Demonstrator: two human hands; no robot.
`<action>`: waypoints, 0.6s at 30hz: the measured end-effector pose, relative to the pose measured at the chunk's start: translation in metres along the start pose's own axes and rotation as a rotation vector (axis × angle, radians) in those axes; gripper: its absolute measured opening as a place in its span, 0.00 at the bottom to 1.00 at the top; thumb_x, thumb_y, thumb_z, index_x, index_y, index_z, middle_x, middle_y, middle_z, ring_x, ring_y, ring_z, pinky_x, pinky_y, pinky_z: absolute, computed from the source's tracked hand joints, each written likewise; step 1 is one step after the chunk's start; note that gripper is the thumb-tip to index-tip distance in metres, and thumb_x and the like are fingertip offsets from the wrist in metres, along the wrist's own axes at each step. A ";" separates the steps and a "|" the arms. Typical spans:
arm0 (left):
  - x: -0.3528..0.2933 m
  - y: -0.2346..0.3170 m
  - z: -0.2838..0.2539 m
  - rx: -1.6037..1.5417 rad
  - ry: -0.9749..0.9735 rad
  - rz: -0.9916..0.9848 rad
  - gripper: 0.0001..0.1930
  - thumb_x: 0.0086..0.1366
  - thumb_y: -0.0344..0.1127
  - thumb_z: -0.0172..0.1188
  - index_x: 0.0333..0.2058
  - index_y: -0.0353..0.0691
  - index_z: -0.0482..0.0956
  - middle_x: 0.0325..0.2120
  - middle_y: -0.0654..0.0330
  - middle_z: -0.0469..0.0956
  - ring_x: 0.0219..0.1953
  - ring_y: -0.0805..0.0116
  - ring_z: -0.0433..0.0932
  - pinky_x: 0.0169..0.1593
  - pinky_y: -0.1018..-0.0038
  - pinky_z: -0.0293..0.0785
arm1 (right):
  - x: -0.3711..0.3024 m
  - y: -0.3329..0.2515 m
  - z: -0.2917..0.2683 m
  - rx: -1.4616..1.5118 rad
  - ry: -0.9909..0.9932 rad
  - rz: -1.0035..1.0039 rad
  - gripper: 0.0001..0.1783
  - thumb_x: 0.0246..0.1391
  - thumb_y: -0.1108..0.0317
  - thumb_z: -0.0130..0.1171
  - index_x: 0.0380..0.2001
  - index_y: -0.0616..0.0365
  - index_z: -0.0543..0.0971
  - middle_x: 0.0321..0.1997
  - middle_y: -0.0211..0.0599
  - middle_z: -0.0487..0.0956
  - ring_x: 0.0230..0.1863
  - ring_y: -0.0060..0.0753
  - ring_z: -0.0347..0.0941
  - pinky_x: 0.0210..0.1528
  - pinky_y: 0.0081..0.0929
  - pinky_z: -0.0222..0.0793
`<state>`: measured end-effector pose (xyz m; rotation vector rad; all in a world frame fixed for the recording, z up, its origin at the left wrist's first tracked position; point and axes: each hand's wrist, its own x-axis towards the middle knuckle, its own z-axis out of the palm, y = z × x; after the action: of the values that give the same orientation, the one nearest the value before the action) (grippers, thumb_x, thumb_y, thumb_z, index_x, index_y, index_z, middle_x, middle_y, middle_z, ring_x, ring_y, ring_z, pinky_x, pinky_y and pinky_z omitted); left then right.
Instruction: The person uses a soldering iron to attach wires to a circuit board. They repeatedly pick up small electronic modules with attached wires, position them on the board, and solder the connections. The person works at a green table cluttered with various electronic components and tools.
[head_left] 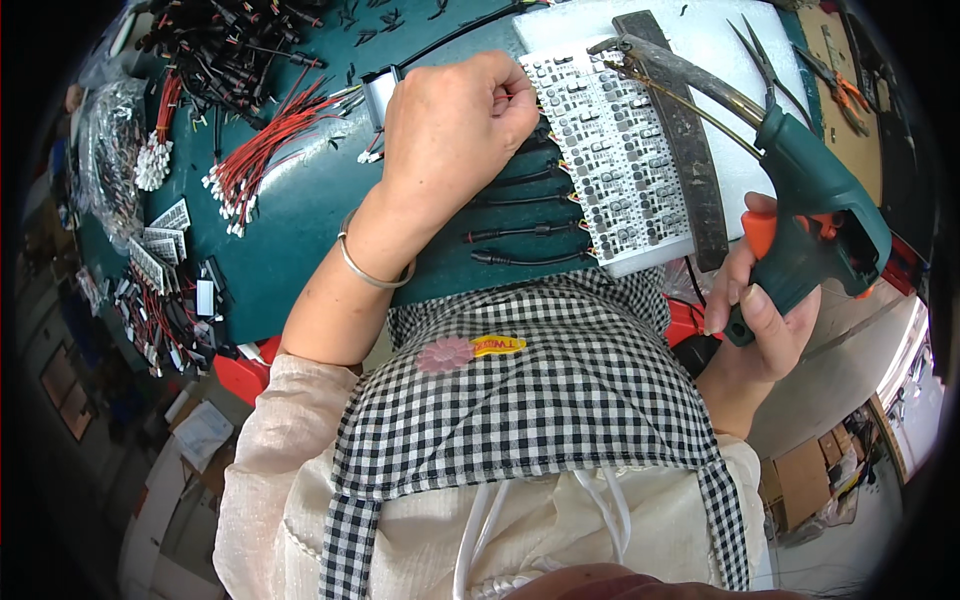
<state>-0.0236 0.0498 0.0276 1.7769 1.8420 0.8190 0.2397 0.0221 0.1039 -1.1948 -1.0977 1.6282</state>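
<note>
My right hand [765, 300] is wrapped round a green soldering gun [815, 200] with an orange trigger. Its metal tip reaches left over a panel of white circuit boards [625, 165], close to the upper part of the panel. At the panel's upper left edge my left hand [455, 125] pinches a thin red wire, mostly hidden by the fingers. Several short black cables [530, 230] run out from the left edge of the panel, lower down. A dark metal bar [690, 160] lies across the panel's right side. Underneath is a white foam slab [745, 110].
Black connector cables [225, 40] are heaped at the far left. Red-and-white wire bundles [255, 160] with white plugs lie nearer. Long-nosed pliers [765, 65] and orange-handled cutters [845, 95] rest at the far right. Small boards [160, 250] and a clear plastic bag [110, 150] sit at the left edge.
</note>
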 end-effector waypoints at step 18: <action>-0.015 0.006 -0.034 0.277 -0.065 0.036 0.04 0.55 0.34 0.62 0.27 0.41 0.81 0.23 0.55 0.79 0.24 0.54 0.78 0.27 0.64 0.73 | -0.007 0.002 0.011 0.084 0.046 -0.003 0.38 0.43 0.70 0.59 0.55 0.82 0.57 0.19 0.39 0.68 0.13 0.26 0.66 0.15 0.18 0.64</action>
<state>-0.0416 0.0307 0.0551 1.9828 1.9625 0.5315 0.2299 0.0134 0.1058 -1.1692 -0.9921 1.6210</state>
